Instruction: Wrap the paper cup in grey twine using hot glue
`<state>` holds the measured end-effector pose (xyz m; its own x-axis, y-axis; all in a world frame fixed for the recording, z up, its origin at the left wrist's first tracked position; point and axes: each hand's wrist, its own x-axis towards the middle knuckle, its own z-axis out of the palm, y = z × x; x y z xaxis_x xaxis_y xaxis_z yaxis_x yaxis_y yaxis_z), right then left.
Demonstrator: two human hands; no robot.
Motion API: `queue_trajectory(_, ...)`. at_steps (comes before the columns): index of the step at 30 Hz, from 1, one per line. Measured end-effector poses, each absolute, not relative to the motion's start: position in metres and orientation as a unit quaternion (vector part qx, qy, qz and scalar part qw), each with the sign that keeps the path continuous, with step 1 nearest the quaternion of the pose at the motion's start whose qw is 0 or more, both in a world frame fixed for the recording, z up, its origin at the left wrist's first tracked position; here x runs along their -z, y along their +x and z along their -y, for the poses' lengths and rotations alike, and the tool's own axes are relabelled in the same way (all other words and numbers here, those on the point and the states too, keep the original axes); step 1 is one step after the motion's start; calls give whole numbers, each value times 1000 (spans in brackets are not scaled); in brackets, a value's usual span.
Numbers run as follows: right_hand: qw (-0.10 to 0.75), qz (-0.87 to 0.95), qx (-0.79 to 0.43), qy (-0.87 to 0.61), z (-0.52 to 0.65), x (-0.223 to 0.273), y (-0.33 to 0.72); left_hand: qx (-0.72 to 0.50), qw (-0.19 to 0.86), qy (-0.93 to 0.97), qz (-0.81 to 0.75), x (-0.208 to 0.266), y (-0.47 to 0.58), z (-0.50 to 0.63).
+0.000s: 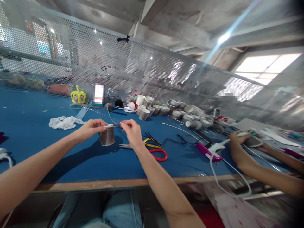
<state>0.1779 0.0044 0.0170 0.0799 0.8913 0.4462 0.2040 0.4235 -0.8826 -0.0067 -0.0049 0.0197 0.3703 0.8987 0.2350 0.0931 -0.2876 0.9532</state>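
Note:
My left hand [96, 127] pinches the rim of a small grey cup [107, 136] with a white top edge, held just over the blue table. Fingers of my right hand [131, 129] are pressed together on a thin grey cord [116, 124] at the cup's right side. From there the cord runs back to a small grey ball of yarn [109, 106]. Under my right wrist lie scissors with red handles [159, 155], their blades pointing left. Whether the cord is fixed to the rim is too small to tell.
Many similar cups [143, 113] are heaped along the mesh partition [142, 69]. White cloth [64, 122] lies at left, near a yellow crown-shaped item [78, 95] and a propped phone [98, 92]. A purple power strip [209, 153] with cables is at right, beside a co-worker's hands [239, 138].

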Motion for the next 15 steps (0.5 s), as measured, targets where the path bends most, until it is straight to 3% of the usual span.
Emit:
queue_trajectory(3,529,616,-306,-497,-3,-18,184,-465,451,653,-392,-18,-9,1)
queue_trajectory(8,187,764,-440,-434,15,-25,186,-520,412,620,-419,-14,-13,-6)
queue_trajectory(10,114,779,-453,-418,20,-30,188,-519,396,632,-417,-12,-14,-9)
queue_trajectory(12,124,781,-428,-437,17,-37,194,-507,366,660,-417,-10,-15,-11)
queue_trajectory(15,228,760,-327,-513,-2,-45,210,-486,313,701,-417,-9,-16,-10)
